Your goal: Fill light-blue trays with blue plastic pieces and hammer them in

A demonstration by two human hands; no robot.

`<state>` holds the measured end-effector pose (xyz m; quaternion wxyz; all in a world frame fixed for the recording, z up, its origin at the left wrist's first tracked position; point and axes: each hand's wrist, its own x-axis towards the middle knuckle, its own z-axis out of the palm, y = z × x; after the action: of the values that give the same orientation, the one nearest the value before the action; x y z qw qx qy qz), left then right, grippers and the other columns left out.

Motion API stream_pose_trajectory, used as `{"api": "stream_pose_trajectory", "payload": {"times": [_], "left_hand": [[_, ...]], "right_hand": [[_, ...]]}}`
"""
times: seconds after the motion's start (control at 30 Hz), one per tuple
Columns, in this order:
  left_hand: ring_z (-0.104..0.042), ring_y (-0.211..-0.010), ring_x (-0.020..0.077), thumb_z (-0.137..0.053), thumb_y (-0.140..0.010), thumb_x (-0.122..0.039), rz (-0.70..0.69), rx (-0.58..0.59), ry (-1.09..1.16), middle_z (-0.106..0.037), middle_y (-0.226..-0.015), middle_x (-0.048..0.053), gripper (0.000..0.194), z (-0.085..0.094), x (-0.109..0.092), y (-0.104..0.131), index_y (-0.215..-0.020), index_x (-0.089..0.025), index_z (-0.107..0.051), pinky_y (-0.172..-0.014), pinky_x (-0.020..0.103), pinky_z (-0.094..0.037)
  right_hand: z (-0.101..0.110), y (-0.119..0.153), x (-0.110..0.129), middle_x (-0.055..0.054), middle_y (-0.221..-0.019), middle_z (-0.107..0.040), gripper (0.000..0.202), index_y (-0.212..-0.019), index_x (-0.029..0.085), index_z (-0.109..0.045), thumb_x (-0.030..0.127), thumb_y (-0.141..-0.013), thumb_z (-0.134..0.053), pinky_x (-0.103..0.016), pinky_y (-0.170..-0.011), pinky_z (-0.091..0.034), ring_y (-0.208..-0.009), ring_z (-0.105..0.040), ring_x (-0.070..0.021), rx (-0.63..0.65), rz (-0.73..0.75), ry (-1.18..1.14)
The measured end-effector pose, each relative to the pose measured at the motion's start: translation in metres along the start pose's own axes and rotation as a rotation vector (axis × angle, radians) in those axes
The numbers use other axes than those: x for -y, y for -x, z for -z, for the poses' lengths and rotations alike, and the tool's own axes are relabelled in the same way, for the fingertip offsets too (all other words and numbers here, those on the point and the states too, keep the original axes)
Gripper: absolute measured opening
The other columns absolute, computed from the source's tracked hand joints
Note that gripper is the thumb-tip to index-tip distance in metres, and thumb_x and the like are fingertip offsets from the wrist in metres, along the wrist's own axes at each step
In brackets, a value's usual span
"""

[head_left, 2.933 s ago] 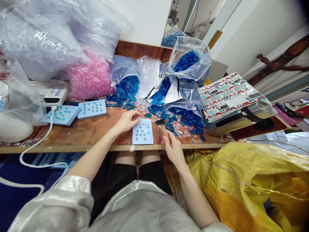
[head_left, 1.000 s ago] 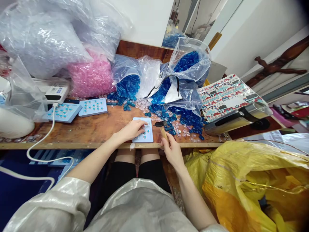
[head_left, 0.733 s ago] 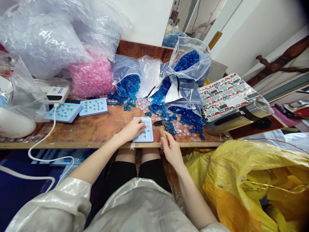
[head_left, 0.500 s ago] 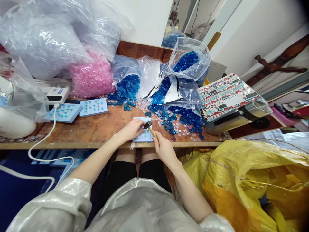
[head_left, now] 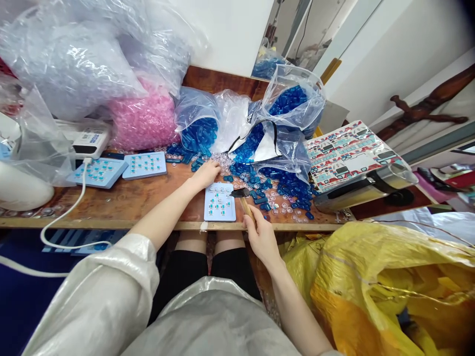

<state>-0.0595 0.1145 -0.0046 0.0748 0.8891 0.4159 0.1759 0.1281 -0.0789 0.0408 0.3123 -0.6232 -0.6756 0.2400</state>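
Note:
My right hand [head_left: 261, 236] is closed round the wooden handle of a small hammer [head_left: 248, 209]. The hammer's black head hangs over the right edge of a light blue panel [head_left: 219, 215], which lies flat near the table's front edge with several small turquoise pieces set in it. Beyond the panel's far left corner is my left hand [head_left: 205, 175], its fingers drawn together and down at the near edge of some small clear plastic pieces [head_left: 221, 158]. What those fingertips pinch, if anything, is hidden.
Loose blue plastic pieces [head_left: 262, 200] spread right of the panel, below open bags of blue pieces [head_left: 200, 133]. Two similar panels [head_left: 144, 173] lie at left, beside a white cable [head_left: 84, 183]. A metal flask [head_left: 356, 190] and a yellow sack [head_left: 349, 257] are at right.
My left hand has left the panel and moved away from me to the clear pieces. My right hand has shifted the hammer slightly right, uncovering the panel.

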Motion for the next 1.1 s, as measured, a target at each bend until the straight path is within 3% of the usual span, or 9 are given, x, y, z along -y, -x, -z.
{"api": "stream_pose_trajectory", "payload": {"times": [0.1,0.2,0.4,0.53,0.7,0.9,1.1], "left_hand": [[-0.051,-0.091,0.0217,-0.041,-0.078,-0.007,0.023,-0.028,-0.017,-0.056,-0.089,0.011,0.023,-0.005,0.001,0.0,-0.084,-0.013,-0.062,-0.085,0.037,-0.042],[-0.052,-0.089,0.0215,-0.042,-0.08,-0.011,0.074,-0.057,-0.003,-0.056,-0.09,0.011,0.02,-0.004,0.005,0.014,-0.085,-0.012,-0.061,-0.082,0.036,-0.043],[-0.053,-0.09,0.02,-0.042,-0.08,-0.013,0.108,-0.043,0.083,-0.057,-0.091,0.009,0.017,0.016,0.016,0.046,-0.083,-0.013,-0.06,-0.083,0.035,-0.043],[-0.053,-0.085,0.0156,-0.047,-0.078,-0.016,0.167,-0.174,0.248,-0.055,-0.094,0.005,0.019,0.036,-0.015,0.072,-0.097,-0.016,-0.052,-0.079,0.03,-0.045],[-0.054,-0.081,0.0146,-0.053,-0.074,-0.016,0.075,-0.04,0.399,-0.053,-0.091,0.003,0.032,0.042,-0.061,0.099,-0.105,-0.017,-0.044,-0.075,0.028,-0.046],[-0.054,-0.084,0.0156,-0.052,-0.074,-0.014,0.068,-0.017,0.436,-0.052,-0.092,0.004,0.041,0.035,-0.061,0.101,-0.111,-0.017,-0.038,-0.077,0.03,-0.047],[-0.053,-0.082,0.0154,-0.053,-0.073,-0.014,0.072,-0.01,0.473,-0.05,-0.093,0.004,0.053,0.035,-0.06,0.102,-0.121,-0.017,-0.031,-0.076,0.031,-0.048]], "right_hand": [[0.002,0.002,-0.004,-0.007,-0.092,-0.066,0.037,-0.121,0.018,-0.049,0.032,-0.089,-0.036,-0.031,-0.074,-0.046,-0.079,-0.062,-0.0196,-0.015,-0.013,0.012],[0.004,0.003,-0.007,-0.007,-0.089,-0.067,0.037,-0.121,0.017,-0.049,0.032,-0.089,-0.036,-0.031,-0.073,-0.046,-0.078,-0.062,-0.0197,-0.022,-0.048,0.009],[0.002,0.002,-0.007,-0.006,-0.083,-0.067,0.038,-0.12,0.018,-0.051,0.035,-0.089,-0.037,-0.031,-0.069,-0.047,-0.075,-0.062,-0.0206,-0.009,-0.045,0.009],[0.001,0.004,-0.007,-0.006,-0.083,-0.067,0.038,-0.121,0.019,-0.05,0.035,-0.089,-0.037,-0.032,-0.069,-0.048,-0.076,-0.063,-0.0211,-0.012,-0.036,0.001],[0.0,0.003,-0.004,-0.007,-0.096,-0.067,0.037,-0.12,0.018,-0.051,0.033,-0.089,-0.038,-0.032,-0.075,-0.048,-0.085,-0.063,-0.0214,0.003,-0.027,-0.025],[-0.005,0.0,0.014,-0.008,-0.114,-0.062,0.035,-0.121,0.019,-0.049,0.028,-0.089,-0.038,-0.03,-0.084,-0.045,-0.098,-0.06,-0.0201,0.041,0.109,-0.04],[-0.012,-0.006,0.022,-0.008,-0.09,-0.069,0.033,-0.117,0.02,-0.052,0.025,-0.089,-0.038,-0.03,-0.071,-0.047,-0.078,-0.065,-0.0216,0.184,0.112,0.129]]}}
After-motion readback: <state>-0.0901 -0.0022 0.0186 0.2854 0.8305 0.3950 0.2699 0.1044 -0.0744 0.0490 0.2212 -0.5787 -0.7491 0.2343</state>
